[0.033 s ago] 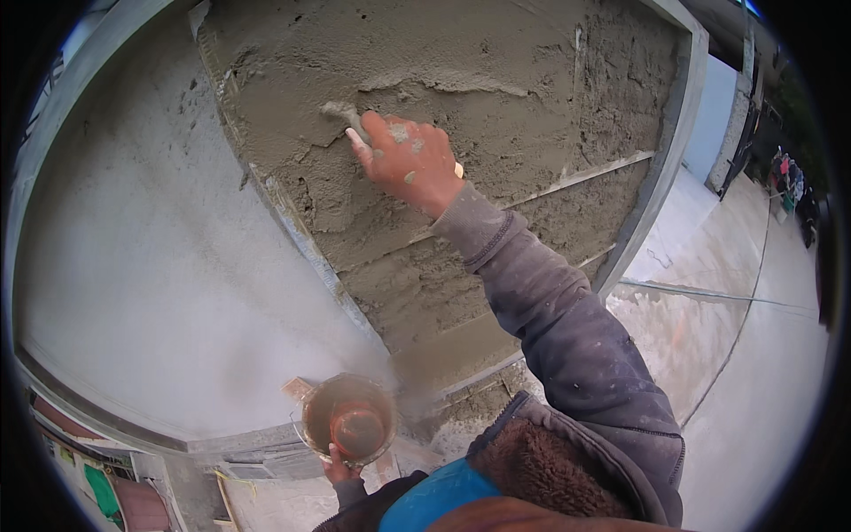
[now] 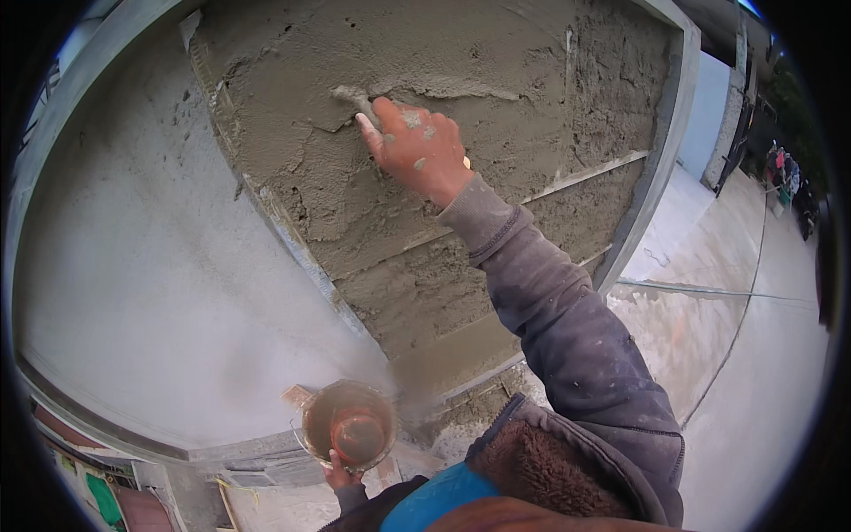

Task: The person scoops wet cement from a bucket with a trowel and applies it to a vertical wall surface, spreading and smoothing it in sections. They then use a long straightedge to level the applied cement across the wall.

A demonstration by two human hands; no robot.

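My right hand [image 2: 415,149], spotted with grey mortar, is closed around a trowel [image 2: 353,94]. Its mortar-coated front end shows past my fingers, and a pale handle end peeks out by the wrist; the blade is hard to make out. The hand is at the wet mortar [image 2: 292,89] on the wall panel, just under a raised ridge of it. Low in the view, my left hand [image 2: 339,474] grips the near rim of a mortar-stained bucket [image 2: 324,412]. A reddish round shape [image 2: 359,434] shows inside it; whether it is a separate container I cannot tell.
A narrow strip [image 2: 284,222] divides the wet mortar from a smooth grey wall section [image 2: 151,266] on the left. A thin slat [image 2: 585,177] crosses the mortar. A concrete edge [image 2: 651,177] borders it on the right, beside a paved floor [image 2: 709,337] with a hose.
My right hand and the trowel have shifted slightly to the right over the mortar. The left hand keeps its hold on the bucket, which sits slightly lower in view.
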